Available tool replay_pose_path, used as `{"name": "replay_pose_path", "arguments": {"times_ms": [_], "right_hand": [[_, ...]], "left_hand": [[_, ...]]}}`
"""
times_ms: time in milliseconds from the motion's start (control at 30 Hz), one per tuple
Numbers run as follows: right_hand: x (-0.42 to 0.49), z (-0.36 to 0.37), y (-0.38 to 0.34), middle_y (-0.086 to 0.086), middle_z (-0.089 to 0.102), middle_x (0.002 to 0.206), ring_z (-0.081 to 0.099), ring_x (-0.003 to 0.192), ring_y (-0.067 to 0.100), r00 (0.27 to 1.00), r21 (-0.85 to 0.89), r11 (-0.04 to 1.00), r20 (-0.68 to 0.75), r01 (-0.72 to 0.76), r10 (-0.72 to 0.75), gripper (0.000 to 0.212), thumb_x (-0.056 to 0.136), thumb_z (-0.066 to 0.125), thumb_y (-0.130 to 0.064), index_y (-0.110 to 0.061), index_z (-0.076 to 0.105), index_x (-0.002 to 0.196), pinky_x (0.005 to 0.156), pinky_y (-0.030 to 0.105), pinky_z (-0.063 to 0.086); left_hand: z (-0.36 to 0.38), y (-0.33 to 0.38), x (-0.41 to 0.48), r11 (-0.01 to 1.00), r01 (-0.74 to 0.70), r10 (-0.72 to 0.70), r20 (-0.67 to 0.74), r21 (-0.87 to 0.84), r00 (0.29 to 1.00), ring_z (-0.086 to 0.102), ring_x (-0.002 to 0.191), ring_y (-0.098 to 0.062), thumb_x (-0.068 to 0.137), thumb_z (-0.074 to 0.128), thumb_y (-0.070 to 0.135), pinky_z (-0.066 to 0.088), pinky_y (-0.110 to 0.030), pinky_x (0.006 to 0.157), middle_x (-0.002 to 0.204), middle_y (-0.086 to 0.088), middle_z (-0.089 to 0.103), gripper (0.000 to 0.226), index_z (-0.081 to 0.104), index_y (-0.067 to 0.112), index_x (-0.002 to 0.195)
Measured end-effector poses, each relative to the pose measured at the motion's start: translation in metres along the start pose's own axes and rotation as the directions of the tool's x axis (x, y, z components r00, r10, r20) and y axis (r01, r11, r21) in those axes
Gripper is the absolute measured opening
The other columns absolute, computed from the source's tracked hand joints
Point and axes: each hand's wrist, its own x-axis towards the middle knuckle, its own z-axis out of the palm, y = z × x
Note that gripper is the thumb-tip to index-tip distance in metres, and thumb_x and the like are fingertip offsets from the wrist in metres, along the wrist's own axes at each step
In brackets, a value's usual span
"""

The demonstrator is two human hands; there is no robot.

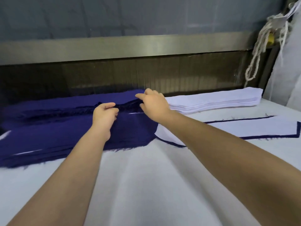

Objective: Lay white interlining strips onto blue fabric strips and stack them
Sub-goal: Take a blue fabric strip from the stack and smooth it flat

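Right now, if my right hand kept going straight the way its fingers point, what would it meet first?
The right hand points left, so it meets the stack of blue fabric strips first; it seems to touch the frayed edge, though depth is unclear.

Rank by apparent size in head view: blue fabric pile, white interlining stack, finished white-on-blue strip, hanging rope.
1. blue fabric pile
2-3. white interlining stack and finished white-on-blue strip: these look alike, and the frame edge cuts the strip off
4. hanging rope

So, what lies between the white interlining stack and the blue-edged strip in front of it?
Head view: only bare table cover separates the interlining stack from the blue-edged strip.
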Motion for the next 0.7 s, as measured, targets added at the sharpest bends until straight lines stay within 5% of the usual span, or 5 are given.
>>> {"name": "replay_pose_path", "arguments": {"times_ms": [367,567,700], "right_hand": [[0.026,0.005,-0.028,0.004,0.055,0.114,0.053,0.105,0.026,0.995,0.037,0.999,-0.095,0.02,-0.016,0.028,0.097,0.046,-0.017,-0.022,0.065,0.117,0.074,0.03,0.034],[0.028,-0.005,-0.028,-0.004,0.068,0.102,0.062,0.096,0.019,0.973,0.493,0.854,-0.054,-0.169,0.224,0.015,0.089,0.061,-0.027,-0.025,0.073,0.098,0.073,0.03,0.048],[0.022,-0.01,-0.026,-0.006,0.066,0.073,0.065,0.073,0.014,0.972,0.575,0.801,-0.043,-0.165,0.231,0.018,0.091,0.058,-0.024,-0.023,0.072,0.103,0.078,0.033,0.054]], "left_hand": [[-0.008,0.0,0.004,0.978,0.095,-0.093,0.02,-0.184,0.995,0.06,0.079,-0.012,0.091,0.055,0.002,0.052,-0.021,0.074,0.09,-0.001,0.063,0.017,0.063,0.011,0.104],[-0.006,0.004,0.0,0.962,0.12,-0.111,0.051,-0.244,0.992,0.063,0.085,-0.013,0.093,0.057,0.014,0.053,-0.021,0.074,0.097,-0.005,0.066,0.019,0.061,0.007,0.11],[-0.005,0.007,-0.003,0.931,0.148,-0.121,0.102,-0.334,0.987,0.064,0.086,-0.014,0.095,0.053,0.032,0.052,-0.023,0.071,0.099,-0.008,0.064,0.037,0.055,0.005,0.12]]}}
